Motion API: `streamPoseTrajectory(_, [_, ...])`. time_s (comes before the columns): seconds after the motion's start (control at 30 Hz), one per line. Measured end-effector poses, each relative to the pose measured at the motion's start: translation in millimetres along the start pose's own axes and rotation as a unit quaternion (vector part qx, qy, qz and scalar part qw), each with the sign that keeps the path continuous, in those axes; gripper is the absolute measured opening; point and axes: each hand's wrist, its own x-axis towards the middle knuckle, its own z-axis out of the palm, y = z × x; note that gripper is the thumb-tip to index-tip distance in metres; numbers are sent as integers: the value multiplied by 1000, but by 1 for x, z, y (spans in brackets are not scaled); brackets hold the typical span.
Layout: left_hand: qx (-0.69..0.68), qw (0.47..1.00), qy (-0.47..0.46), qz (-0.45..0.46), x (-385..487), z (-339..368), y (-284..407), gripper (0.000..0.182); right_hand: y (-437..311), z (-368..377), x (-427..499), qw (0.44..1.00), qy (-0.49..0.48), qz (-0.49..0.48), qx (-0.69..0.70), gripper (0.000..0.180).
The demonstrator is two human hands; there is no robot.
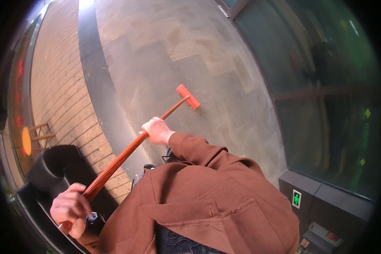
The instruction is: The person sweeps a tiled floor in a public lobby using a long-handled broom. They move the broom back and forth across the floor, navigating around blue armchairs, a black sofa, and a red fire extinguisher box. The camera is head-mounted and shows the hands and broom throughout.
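A long-handled push broom crosses the view from lower left to upper middle. Its reddish-brown wood-grain handle slants down to an orange-red bristled head, which is at the grey tile floor. Midway along the handle, my right hand is closed around it, with a brown sleeve behind the wrist. Near the handle's upper end, my left hand curls around the shaft, and a dark watch sits on that wrist. Below my hands, part of a shoe shows beside the brown top.
A black armchair stands close on the left, beside a yellow-topped stool on wooden decking. A dark strip borders the decking. Framed glass panels line the right, above a low dark ledge with a lit green sign.
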Motion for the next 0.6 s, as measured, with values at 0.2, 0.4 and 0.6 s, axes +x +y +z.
streamPoseTrajectory(0.2, [-75,995,-67,-27,70,47,-55,38,79,-51,-26,990,33,139,-10,21])
streamPoseTrajectory(0.4, [-48,982,-173,-53,141,140,-92,24,160,-92,-70,956,210,206,15,20])
streamPoseTrajectory(0.6, [-121,951,-275,70,197,139,-65,30,137,-114,-68,948,268,163,40,23])
